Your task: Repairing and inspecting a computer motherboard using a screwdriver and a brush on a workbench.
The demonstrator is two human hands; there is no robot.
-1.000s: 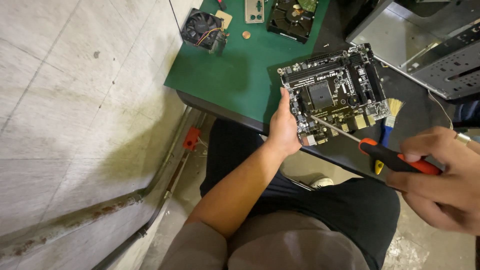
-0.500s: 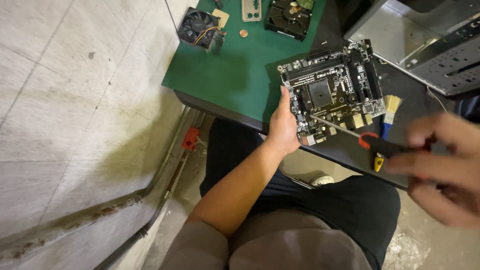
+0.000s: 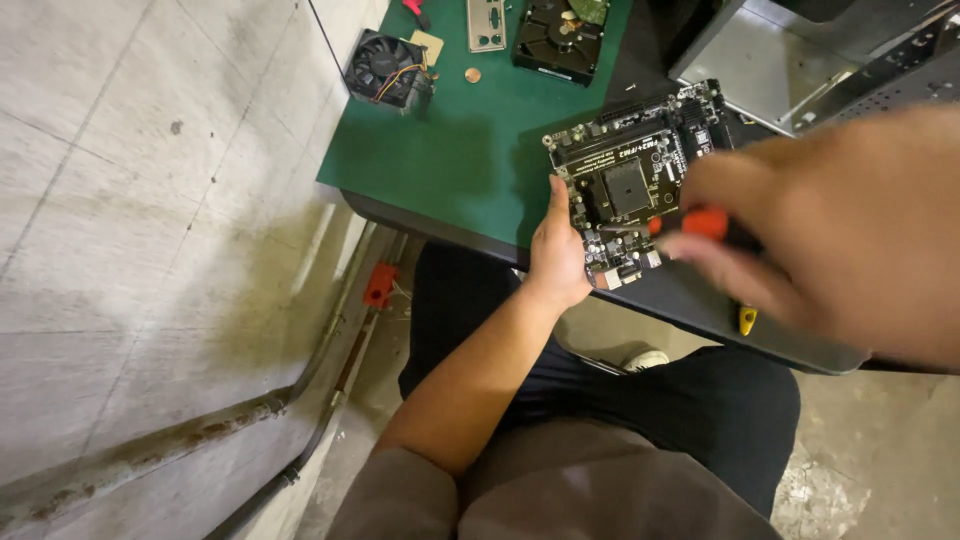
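My left hand (image 3: 556,255) is clamped on the near-left edge of the board (image 3: 640,180), thumb on top, fingers tucked underneath, out of sight. The board lies at the near edge of the table (image 3: 440,160), just where the green mat gives way to a dark panel, its near corner reaching almost to the table's lip. My right hand (image 3: 850,225) is close to the camera and blurred; it is closed around a screwdriver (image 3: 705,222) with an orange-and-black handle, held over the board's right half. I cannot see the tip, so I cannot tell whether it touches anything.

I judge the board light and stiff, but fragile — a thin flat plate crowded with small parts, a square socket in the middle, sharp solder points likely beneath. The edge is the place to hold it, where I have it now, with fingers kept off the socket and the little components. Pressed hard at one corner it would probably flex, so a flat, even grip seems wiser than a pinch.

Toward the far edge of the table lie a fan (image 3: 385,68), a metal plate (image 3: 486,24), a coin (image 3: 473,75) and a drive (image 3: 556,38), all well apart from the board. At the far-right corner stands an open grey case (image 3: 790,60).
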